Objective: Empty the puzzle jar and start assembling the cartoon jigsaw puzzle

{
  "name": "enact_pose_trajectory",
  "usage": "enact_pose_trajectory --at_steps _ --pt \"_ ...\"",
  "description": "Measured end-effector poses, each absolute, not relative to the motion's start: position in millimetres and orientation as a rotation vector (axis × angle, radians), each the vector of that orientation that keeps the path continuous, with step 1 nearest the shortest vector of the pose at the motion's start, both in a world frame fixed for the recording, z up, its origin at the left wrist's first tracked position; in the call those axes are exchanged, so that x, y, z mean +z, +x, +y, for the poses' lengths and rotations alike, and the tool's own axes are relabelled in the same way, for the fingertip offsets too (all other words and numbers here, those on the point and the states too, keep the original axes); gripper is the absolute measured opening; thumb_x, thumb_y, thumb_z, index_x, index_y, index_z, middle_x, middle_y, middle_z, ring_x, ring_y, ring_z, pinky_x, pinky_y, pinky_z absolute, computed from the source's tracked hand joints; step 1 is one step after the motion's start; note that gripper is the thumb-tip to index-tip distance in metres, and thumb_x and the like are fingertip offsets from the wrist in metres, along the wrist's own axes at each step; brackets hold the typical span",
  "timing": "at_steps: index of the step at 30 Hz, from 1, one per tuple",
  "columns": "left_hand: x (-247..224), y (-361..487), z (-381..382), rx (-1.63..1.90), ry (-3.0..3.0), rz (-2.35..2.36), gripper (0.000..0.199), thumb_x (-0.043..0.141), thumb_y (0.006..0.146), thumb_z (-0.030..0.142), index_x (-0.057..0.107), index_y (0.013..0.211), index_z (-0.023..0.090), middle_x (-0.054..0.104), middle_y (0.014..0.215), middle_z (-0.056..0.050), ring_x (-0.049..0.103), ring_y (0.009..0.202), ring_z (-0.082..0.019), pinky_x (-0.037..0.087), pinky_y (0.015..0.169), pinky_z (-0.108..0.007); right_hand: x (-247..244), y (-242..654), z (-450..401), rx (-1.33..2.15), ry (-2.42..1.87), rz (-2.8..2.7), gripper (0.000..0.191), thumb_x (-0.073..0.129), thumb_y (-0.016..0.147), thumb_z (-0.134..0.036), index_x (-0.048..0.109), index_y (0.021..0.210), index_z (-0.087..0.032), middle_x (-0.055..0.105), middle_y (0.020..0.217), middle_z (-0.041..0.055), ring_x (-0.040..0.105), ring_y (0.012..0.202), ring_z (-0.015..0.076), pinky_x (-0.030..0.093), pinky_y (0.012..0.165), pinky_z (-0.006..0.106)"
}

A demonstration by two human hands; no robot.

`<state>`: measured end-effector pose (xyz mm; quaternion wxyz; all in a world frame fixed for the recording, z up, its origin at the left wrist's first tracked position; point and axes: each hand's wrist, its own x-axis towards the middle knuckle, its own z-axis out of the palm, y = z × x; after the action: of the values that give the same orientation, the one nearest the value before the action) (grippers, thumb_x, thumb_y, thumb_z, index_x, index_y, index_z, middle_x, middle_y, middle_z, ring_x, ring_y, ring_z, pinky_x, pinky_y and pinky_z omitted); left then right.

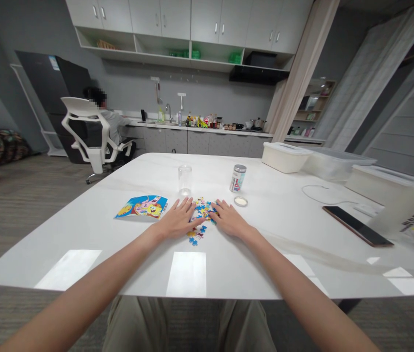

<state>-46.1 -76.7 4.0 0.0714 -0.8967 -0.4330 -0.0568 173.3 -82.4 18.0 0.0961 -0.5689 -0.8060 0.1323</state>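
Two bare forearms (93,288) stretch forward from the near edge of a glossy white table (228,276), with trousered legs (137,325) below. Between the fingers of both hands lies a loose heap of jigsaw pieces (204,210), mostly blue with touches of yellow and pink, some overlapping; a few have strayed nearer than the fingertips, toward the wearer. The left hand (177,221) rests palm down along the heap's left side, fingers slightly apart and thumb out toward the pieces. The right hand (230,220) lies palm down on the other side, its fingers also a little apart, tips at the heap's edge. How many pieces sit under the fingertips is hard to tell at this size.

Just beyond the left fingertips stands a clear jar (185,181); left of those fingers is a cartoon picture sheet (141,207), slightly curled. Beside the right fingers, on their far right, lies a round lid (241,201), with a printed can (238,178) upright behind it. Well to the right of the right fingers are a phone (357,226) and, farther off, a white lidded box (286,157). Far beyond the left fingers, a person (114,121) sits in a white-framed chair (97,159).
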Motion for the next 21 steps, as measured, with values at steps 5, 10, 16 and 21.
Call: enact_pose_trajectory --at_steps 5,10,16,21 --pt "5.8 -44.7 -78.8 -0.176 -2.695 -1.314 0.061 0.028 0.097 0.056 0.034 0.148 0.023 0.032 0.153 -0.017 0.024 0.143 -0.034 0.024 0.112 -0.055 23.8 169.8 -87.1 0.426 -1.606 -2.378 0.056 0.033 0.098 -0.043 0.037 0.147 -0.016 0.024 0.158 0.0107 0.016 0.147 0.0266 0.014 0.118 0.046" --pt "8.7 -43.9 -80.4 -0.157 -2.720 -1.312 0.061 0.027 0.097 0.056 0.032 0.149 0.023 0.030 0.154 -0.017 0.023 0.143 -0.034 0.022 0.113 -0.056 26.6 169.1 -88.3 0.474 -1.606 -2.366 0.055 0.033 0.098 -0.041 0.037 0.147 -0.017 0.024 0.158 0.0090 0.015 0.147 0.0270 0.012 0.118 0.049" --pt "12.2 -41.2 -82.8 -0.097 -2.650 -1.480 0.066 0.027 0.097 0.056 0.029 0.150 0.017 0.025 0.155 -0.019 0.020 0.144 -0.033 0.019 0.114 -0.057 24.8 170.8 -86.4 0.488 -1.560 -2.346 0.052 0.034 0.098 -0.041 0.040 0.145 -0.020 0.026 0.158 0.0076 0.016 0.147 0.0266 0.013 0.117 0.051" --pt "9.2 -40.9 -82.7 -0.161 -2.583 -1.673 0.067 0.027 0.096 0.057 0.028 0.150 0.017 0.020 0.157 -0.021 0.019 0.144 -0.036 0.023 0.111 -0.059 21.1 168.0 -87.9 0.474 -1.328 -2.424 0.048 0.038 0.097 -0.041 0.044 0.142 -0.025 0.031 0.156 0.0060 0.020 0.146 0.0261 0.016 0.116 0.054"
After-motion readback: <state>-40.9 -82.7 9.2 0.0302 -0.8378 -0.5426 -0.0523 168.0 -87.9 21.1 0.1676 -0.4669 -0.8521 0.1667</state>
